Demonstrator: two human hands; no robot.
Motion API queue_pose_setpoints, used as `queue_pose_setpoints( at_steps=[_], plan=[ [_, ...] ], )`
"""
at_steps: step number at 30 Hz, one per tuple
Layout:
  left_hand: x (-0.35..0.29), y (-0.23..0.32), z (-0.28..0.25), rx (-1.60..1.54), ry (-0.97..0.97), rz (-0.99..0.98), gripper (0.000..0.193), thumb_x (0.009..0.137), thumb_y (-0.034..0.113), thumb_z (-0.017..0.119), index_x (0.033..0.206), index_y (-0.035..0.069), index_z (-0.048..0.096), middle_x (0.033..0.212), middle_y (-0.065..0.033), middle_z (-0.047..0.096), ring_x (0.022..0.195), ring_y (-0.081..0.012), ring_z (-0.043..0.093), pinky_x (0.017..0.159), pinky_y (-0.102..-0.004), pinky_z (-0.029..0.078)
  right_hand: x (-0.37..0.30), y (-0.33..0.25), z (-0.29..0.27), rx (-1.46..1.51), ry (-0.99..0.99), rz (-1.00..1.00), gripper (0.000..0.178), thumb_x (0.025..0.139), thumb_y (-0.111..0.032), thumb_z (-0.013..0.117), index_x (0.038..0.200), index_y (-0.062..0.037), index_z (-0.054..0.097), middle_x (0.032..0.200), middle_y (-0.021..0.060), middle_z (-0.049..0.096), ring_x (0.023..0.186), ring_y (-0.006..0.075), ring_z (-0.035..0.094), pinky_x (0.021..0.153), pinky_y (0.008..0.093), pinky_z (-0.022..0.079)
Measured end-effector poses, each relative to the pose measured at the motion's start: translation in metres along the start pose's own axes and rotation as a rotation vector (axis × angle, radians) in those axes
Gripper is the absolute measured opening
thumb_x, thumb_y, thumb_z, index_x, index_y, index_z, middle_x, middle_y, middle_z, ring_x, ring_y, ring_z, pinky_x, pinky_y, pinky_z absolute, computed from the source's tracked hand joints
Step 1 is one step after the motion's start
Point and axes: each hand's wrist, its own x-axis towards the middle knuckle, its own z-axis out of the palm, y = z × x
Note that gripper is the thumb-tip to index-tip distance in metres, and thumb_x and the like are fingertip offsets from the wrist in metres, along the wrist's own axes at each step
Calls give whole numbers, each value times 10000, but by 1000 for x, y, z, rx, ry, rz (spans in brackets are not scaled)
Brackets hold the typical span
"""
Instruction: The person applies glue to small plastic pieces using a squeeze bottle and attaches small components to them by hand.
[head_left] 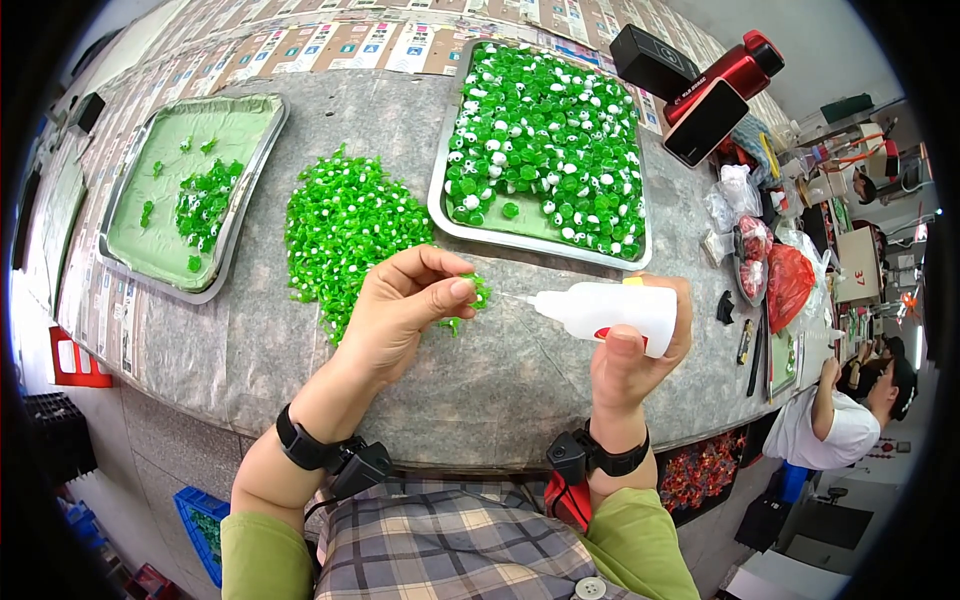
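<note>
Two trays (262, 140) (440, 190) hold green pieces (205, 200) — right fuller.

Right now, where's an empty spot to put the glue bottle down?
Bare grey tabletop lies below both hands, toward the near edge, and between the left tray and the loose green pile. The right end by the red bags is crowded.

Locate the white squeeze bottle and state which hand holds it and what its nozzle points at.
The white squeeze bottle sits right of centre in the head view, held in the right hand, its nozzle aimed left at the small green piece pinched by the left hand.
</note>
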Motion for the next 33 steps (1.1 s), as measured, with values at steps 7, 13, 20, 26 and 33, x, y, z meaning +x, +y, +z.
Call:
queue_pose_setpoints(
  at_steps=[7, 13, 20, 26, 33],
  plan=[
    [0, 0, 0, 8, 0, -2, 134, 747, 98, 608, 856, 37, 560, 744, -27, 578, 667, -93, 550, 621, -229, 472, 5, 13, -11, 23, 57, -59, 457, 714, -393, 607, 881, -2, 440, 748, 37, 462, 613, 93, 467, 541, 212, 374],
    [1, -1, 1, -10, 60, -15, 123, 757, 92, 593, 862, 41, 554, 748, -20, 574, 660, -89, 548, 624, -233, 475, 47, 37, -44, 135, 202, 241, 314, 756, -107, 590, 988, 28, 426, 884, 90, 532, 775, 133, 543, 663, 218, 449],
    [-1, 1, 4, -21, 69, 1, 104, 760, 69, 581, 853, 39, 544, 740, -20, 559, 660, -94, 538, 614, -240, 478, 55, 113, -126, -1, 335, 349, 374, 712, 0, 586, 1049, 31, 426, 920, 80, 554, 835, 118, 535, 744, 240, 412],
    [-1, 3, 0, -39, 62, 17, 116, 758, 82, 588, 859, 41, 548, 750, -13, 560, 676, -89, 538, 622, -240, 478, 47, 134, -134, -70, 386, 388, 394, 703, -2, 586, 1052, 30, 406, 933, 100, 549, 857, 148, 527, 763, 261, 409],
    [-1, 5, -2, -37, 66, -5, 137, 763, 103, 589, 880, 42, 553, 771, -10, 567, 690, -84, 539, 642, -228, 473, 60, 46, -40, -543, 212, 15, 182, 697, -80, 618, 846, -3, 549, 750, 63, 568, 631, 155, 515, 596, 249, 408]
  ],
)
